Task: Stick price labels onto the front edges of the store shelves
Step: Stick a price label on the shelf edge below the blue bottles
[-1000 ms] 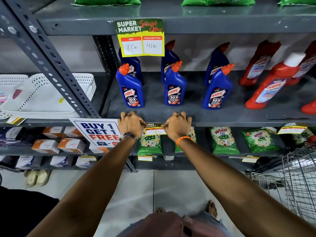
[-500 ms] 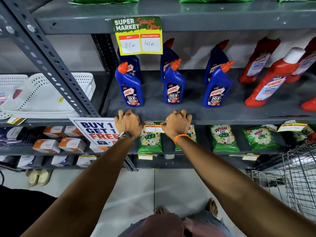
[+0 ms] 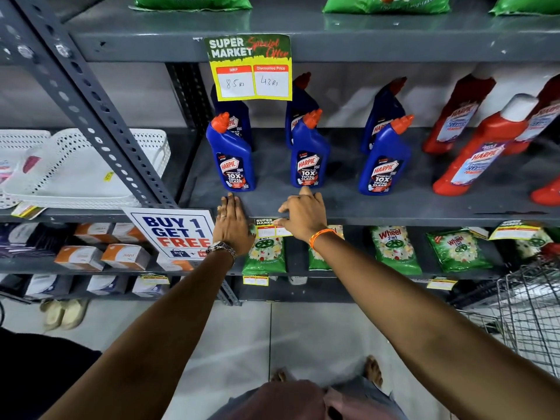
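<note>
On the front edge of the grey shelf (image 3: 394, 212) carrying 3 blue cleaner bottles (image 3: 231, 156), a small price label (image 3: 268, 228) hangs between both hands. Left hand (image 3: 231, 225) lies flat and open, fingers stretched onto the shelf top, gripping nothing. Right hand (image 3: 303, 215) is loosely spread, thumb touching the label's upper right corner.

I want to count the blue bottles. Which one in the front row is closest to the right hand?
The middle blue bottle in the front row. The right hand has its fingers reaching almost to its base, while the other two front blue bottles stand off to each side.
</note>
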Demonstrator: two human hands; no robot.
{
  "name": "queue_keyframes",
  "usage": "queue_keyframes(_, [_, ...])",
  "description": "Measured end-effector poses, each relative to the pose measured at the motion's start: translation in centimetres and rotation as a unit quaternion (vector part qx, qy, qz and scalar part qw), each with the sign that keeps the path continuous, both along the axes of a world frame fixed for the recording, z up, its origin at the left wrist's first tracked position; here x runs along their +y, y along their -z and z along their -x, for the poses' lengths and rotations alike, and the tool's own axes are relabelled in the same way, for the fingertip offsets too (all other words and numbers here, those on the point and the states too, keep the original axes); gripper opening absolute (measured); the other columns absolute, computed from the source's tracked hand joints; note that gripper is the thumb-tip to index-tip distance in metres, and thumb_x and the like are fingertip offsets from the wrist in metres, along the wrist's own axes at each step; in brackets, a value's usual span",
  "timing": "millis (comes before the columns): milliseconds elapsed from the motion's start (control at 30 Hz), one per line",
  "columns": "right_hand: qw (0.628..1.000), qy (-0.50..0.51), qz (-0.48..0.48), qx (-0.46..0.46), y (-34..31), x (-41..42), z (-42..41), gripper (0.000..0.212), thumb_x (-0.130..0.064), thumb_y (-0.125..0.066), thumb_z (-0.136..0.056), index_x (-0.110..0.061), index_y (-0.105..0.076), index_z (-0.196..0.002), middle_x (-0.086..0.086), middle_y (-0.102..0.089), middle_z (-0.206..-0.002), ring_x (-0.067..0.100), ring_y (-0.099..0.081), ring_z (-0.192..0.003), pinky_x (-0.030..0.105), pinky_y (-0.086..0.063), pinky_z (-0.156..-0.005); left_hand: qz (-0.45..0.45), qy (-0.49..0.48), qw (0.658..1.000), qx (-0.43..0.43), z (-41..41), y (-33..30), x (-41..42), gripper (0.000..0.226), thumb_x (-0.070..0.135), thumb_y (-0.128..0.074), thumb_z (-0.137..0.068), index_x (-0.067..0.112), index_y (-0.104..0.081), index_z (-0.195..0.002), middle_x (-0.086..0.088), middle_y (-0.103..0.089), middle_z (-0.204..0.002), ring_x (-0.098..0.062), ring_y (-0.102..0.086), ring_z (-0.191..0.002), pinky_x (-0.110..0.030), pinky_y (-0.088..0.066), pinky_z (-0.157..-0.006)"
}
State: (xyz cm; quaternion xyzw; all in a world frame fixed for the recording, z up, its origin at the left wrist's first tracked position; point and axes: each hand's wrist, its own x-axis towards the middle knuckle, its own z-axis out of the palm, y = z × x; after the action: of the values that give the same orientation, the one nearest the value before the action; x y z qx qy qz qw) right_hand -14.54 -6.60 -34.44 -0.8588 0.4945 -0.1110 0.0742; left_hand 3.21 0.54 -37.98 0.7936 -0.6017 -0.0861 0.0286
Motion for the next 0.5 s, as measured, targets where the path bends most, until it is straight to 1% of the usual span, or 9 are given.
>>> queue_keyframes(67, [0.999,-0.008,0.024,0.026,-0.1,-0.1,-0.2,0.04,-0.055,-0.075,-0.077,-0.027,-0.077,-0.105,-0.009,-0.075,-0.103,0.021,-0.047,-0.118,0.038,-0.035,-0.088,-0.009,0.02,0.999,-0.034,-0.3,0.4,0.2,0.093,0.03,-0.05,-0.093,-0.004,0.008,-0.157,-0.023,0.011,-0.167,-0.036,0.009,-0.156,-0.046,0.003,-0.128])
queue_keyframes(133, [0.998,-0.011,0.044,0.045,-0.1,-0.2,-0.1,0.04,-0.056,-0.074,-0.077,-0.026,-0.078,-0.102,-0.009,-0.075,-0.1,0.022,-0.048,-0.117,0.04,-0.036,-0.088,-0.012,0.037,0.998,-0.048,-0.6,0.7,0.4,0.094,0.03,-0.049,-0.092,-0.002,0.009,-0.157,-0.021,0.012,-0.167,-0.035,0.01,-0.156,-0.045,0.005,-0.127])
queue_keyframes(300, [0.992,-0.033,0.092,0.078,0.5,-0.4,-0.3,0.031,-0.051,-0.065,-0.083,-0.025,-0.079,-0.09,-0.011,-0.074,-0.089,0.021,-0.049,-0.107,0.04,-0.035,-0.085,-0.018,0.039,0.998,-0.054,-0.8,0.9,0.3,0.09,0.03,-0.046,-0.093,-0.002,0.009,-0.157,-0.021,0.013,-0.167,-0.034,0.011,-0.156,-0.045,0.006,-0.126])
queue_keyframes(400, [0.987,-0.05,0.121,0.094,1.1,-0.6,-0.2,0.034,-0.05,-0.057,-0.085,-0.024,-0.079,-0.08,-0.012,-0.071,-0.08,0.02,-0.048,-0.099,0.04,-0.035,-0.082,-0.021,0.04,0.997,-0.06,-0.9,1.2,0.2,0.093,0.034,-0.047,-0.094,-0.002,0.01,-0.157,-0.021,0.013,-0.167,-0.034,0.011,-0.156,-0.046,0.005,-0.127])
queue_keyframes(500, [0.984,-0.066,0.137,0.095,1.7,-0.7,0.0,0.038,-0.05,-0.052,-0.085,-0.023,-0.077,-0.078,-0.012,-0.067,-0.076,0.019,-0.047,-0.095,0.04,-0.033,-0.081,-0.009,0.034,0.998,-0.052,-1.2,1.8,0.1,0.095,0.036,-0.049,-0.092,-0.001,0.009,-0.158,-0.021,0.012,-0.168,-0.034,0.009,-0.157,-0.046,0.004,-0.127])
